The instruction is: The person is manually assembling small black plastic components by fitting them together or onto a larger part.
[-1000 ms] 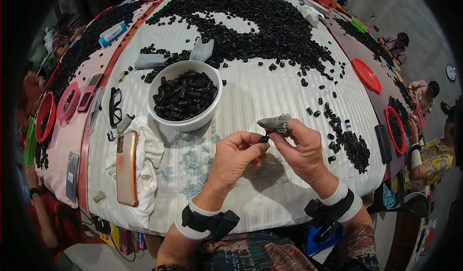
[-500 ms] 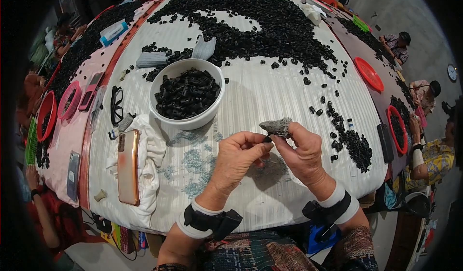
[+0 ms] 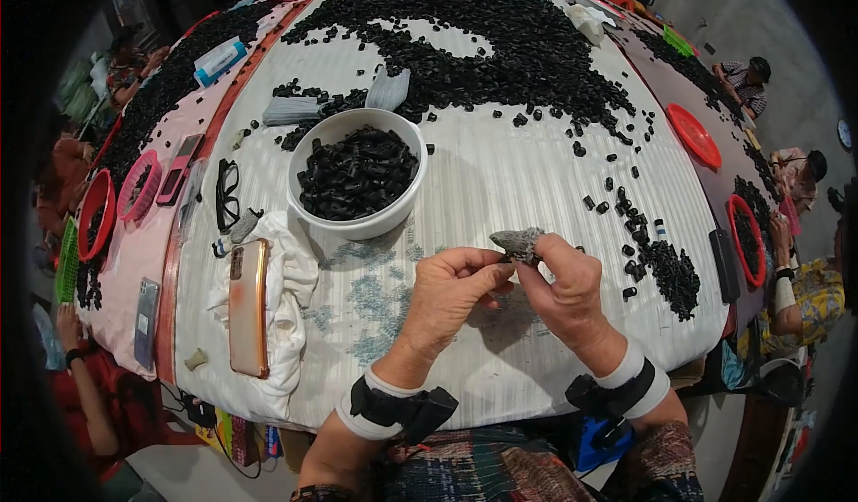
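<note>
Over the near middle of the table, my left hand (image 3: 456,292) and my right hand (image 3: 572,292) meet fingertip to fingertip. Both are closed in a pinch on a small black piece (image 3: 508,260), mostly hidden by the fingers. A pointed grey fabric finger cover (image 3: 517,242) sticks out from my right index finger. To the left of my hands stands a white bowl (image 3: 356,227) filled with short black tubular pieces (image 3: 357,176). A small heap of tiny black parts (image 3: 675,279) lies to the right, with several larger loose black pieces (image 3: 633,225) beside it.
A large spread of black pieces (image 3: 500,64) covers the table's far side. At left lie a phone (image 3: 248,310) on a white cloth (image 3: 295,274), black glasses (image 3: 228,194) and grey knit fabric (image 3: 293,111). Other people sit along both sides, near red baskets (image 3: 693,136).
The whole view has shifted slightly to the right. My hands stay together in the same pinch, and the black piece between them shows less.
</note>
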{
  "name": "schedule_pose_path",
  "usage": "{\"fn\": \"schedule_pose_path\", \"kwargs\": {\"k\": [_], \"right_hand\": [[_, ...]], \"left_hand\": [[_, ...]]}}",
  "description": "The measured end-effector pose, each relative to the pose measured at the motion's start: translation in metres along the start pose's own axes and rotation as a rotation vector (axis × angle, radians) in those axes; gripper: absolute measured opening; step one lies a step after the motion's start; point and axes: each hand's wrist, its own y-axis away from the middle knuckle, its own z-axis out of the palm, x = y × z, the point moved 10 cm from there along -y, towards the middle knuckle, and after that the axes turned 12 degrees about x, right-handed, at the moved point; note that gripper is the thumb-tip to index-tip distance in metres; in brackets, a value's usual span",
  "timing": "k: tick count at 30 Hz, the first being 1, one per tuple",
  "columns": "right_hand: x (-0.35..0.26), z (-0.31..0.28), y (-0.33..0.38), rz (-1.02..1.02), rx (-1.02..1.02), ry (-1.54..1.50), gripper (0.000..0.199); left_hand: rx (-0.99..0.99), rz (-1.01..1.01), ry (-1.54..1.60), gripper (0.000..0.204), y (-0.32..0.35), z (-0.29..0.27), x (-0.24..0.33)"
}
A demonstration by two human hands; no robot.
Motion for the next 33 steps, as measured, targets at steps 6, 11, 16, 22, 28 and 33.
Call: {"fn": "schedule_pose_path", "kwargs": {"k": [6,11,16,22,28,33], "right_hand": [[-0.01,0.0,0.001,-0.073,0.0,0.054,0.018],[-0.02,0.002,0.004,-0.17,-0.007,0.082,0.02],[-0.011,0.009,0.01,-0.136,-0.096,0.033,0.023],[-0.013,0.011,0.0,-0.085,-0.143,0.036,0.037],[-0.016,0.022,0.011,-0.15,-0.104,0.101,0.042],[-0.023,0.021,0.01,-0.195,-0.052,0.197,0.037]], "left_hand": [[-0.008,-0.006,-0.027,0.019,0.001,0.001,0.0],[0.012,0.0,-0.015,0.018,0.001,-0.002,0.0],[0.031,-0.001,-0.038,0.013,0.002,-0.003,0.002],[0.059,-0.038,0.065,0.012,-0.002,-0.007,-0.001],[0.037,-0.048,0.149,0.009,-0.004,-0.007,-0.004],[0.019,-0.053,0.154,0.008,-0.003,-0.006,-0.005]]}}
